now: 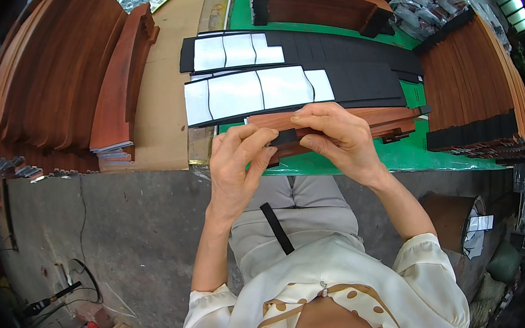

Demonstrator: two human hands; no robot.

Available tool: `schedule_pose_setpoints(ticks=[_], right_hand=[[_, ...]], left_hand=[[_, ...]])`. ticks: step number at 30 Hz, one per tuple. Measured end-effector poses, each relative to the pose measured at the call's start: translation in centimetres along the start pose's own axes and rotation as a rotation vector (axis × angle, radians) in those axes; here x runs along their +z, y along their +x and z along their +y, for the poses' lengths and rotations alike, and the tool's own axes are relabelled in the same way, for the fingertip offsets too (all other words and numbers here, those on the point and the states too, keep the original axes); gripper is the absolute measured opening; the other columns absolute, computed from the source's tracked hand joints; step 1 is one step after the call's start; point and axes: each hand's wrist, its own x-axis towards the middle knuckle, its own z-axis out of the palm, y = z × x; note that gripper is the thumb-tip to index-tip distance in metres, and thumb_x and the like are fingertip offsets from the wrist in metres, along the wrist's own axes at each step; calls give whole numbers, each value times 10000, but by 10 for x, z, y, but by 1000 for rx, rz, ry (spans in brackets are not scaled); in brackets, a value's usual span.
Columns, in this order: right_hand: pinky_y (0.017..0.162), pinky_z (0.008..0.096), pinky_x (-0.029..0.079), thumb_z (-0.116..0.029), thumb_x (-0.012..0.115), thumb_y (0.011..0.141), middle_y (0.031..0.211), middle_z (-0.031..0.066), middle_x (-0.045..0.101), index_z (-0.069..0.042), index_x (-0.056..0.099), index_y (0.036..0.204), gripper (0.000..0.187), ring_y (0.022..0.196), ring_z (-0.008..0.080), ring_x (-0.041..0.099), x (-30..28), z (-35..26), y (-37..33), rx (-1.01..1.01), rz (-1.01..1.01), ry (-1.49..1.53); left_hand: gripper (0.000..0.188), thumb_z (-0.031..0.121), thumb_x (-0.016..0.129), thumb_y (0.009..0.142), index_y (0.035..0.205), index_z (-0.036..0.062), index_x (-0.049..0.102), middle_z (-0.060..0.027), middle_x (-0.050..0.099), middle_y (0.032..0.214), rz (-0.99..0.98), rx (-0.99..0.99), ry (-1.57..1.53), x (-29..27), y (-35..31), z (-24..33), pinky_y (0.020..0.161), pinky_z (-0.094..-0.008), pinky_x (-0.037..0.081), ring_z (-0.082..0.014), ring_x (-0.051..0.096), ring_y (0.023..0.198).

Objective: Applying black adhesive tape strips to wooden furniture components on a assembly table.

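Close together at the bench's near edge, both my hands have their fingers pinched. A short black strip [284, 137] spans the gap between my left hand [236, 156] and my right hand [341, 134], with fingertips gripping it on either side. Several reddish-brown wood-grain slats [393, 114] lie just under and behind the right hand. Whether the strip is fixed to a slat is hidden by my fingers. Beyond them rest black strips with white backing [258, 93] and a spread of plain black strips [354, 56]. Another black strip [276, 228] lies across my lap.
Brown curved slats [58, 77] stand stacked at the left, by brown cardboard [162, 110]. A black-ended slat stack [470, 82] stands at the right on a green surface [398, 163]. More slats [316, 5] and plastic-wrapped packets [426, 9] sit behind. A round bin [453, 217] stands below right.
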Motion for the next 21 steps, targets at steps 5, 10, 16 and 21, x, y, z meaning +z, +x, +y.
schedule_pose_setpoints(ticks=[5, 10, 16, 21], right_hand=[[709, 325, 516, -14, 708, 736, 1024, 93, 630, -39, 676, 1004, 271, 894, 220, 606, -1, 3, -6, -223, -37, -200], [709, 344, 510, -18, 705, 735, 1007, 103, 623, -47, 658, 990, 260, 884, 258, 602, 3, 8, -6, -342, -22, -317], [795, 367, 473, -68, 723, 728, 1010, 83, 624, -54, 624, 1066, 352, 918, 280, 568, 1, 1, -1, -113, -64, -121], [705, 303, 518, -38, 728, 754, 1023, 106, 647, -9, 644, 1045, 305, 898, 215, 619, 1, 6, -2, -135, -5, -92]], left_hand=[[298, 14, 713, 748, 1031, 86, 652, -53, 589, 886, -19, 55, 65, 3, -3, -2, 661, -311, 439, -204, 545, 781], [289, -22, 699, 752, 1017, 82, 653, -63, 583, 871, 24, 163, 185, 3, -3, 3, 641, -310, 431, -209, 539, 761], [275, -66, 676, 768, 1013, 55, 642, -81, 575, 891, 26, 102, 81, 7, -1, -1, 641, -299, 439, -201, 544, 767], [270, -65, 673, 782, 1024, 49, 637, -81, 572, 914, 26, 94, 59, 8, -4, -3, 644, -291, 444, -189, 544, 774]])
